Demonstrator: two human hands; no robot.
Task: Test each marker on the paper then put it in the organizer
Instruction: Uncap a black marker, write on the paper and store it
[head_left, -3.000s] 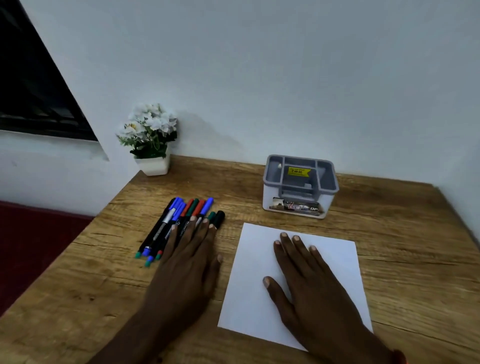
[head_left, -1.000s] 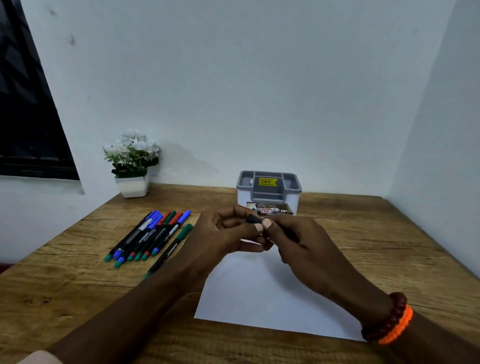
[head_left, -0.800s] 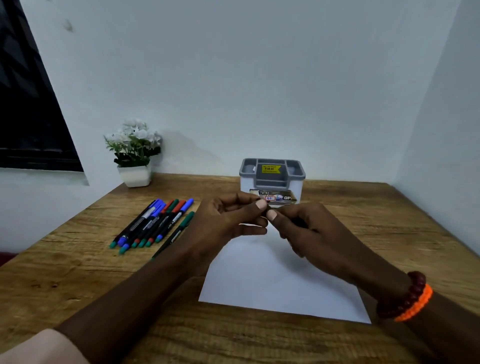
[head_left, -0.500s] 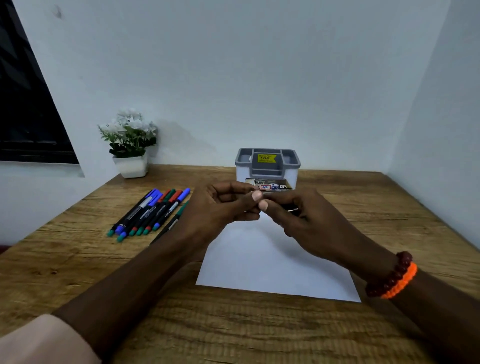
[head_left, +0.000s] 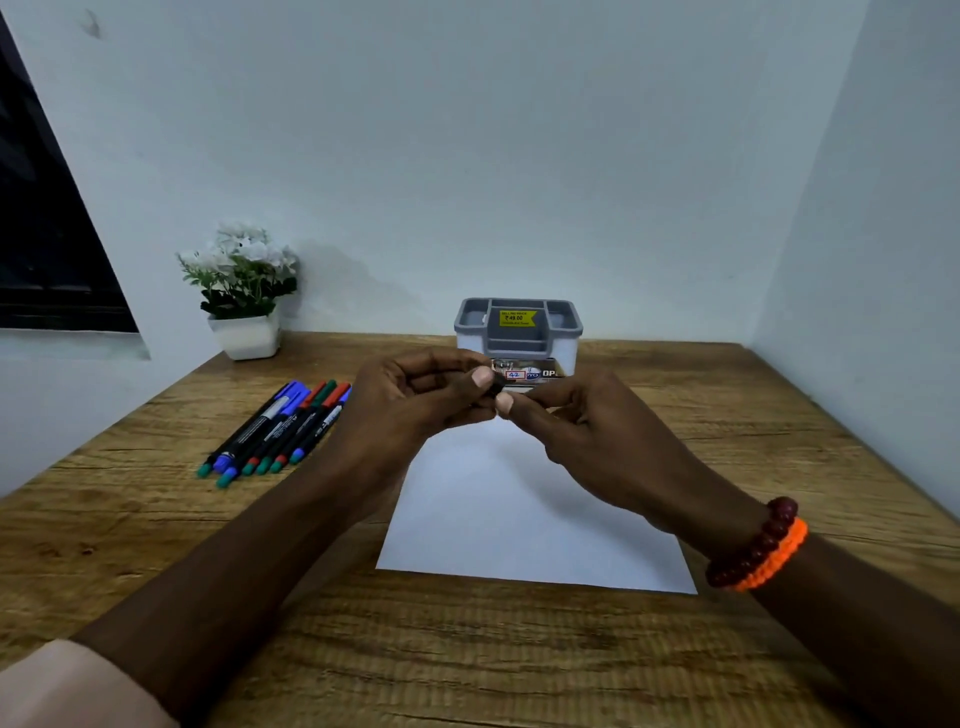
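A black marker (head_left: 497, 388) is held above the white paper (head_left: 519, 514), mostly hidden by my fingers. My left hand (head_left: 415, 400) pinches one end of it and my right hand (head_left: 587, 431) pinches the other, thumbs nearly touching. Whether the cap is on or off cannot be made out. Several more markers (head_left: 280, 431) with blue, red and green caps lie in a row on the wooden table, left of the paper. The grey and white organizer (head_left: 519, 332) stands behind my hands, near the wall.
A white pot of white flowers (head_left: 241, 296) sits at the table's back left corner. White walls close the table at the back and on the right. A dark window (head_left: 41, 234) is on the left wall.
Three seconds ago both hands lay flat, left by the markers, right on the paper. Since then they have lifted a black marker and hold it between them. In the last second they barely moved.
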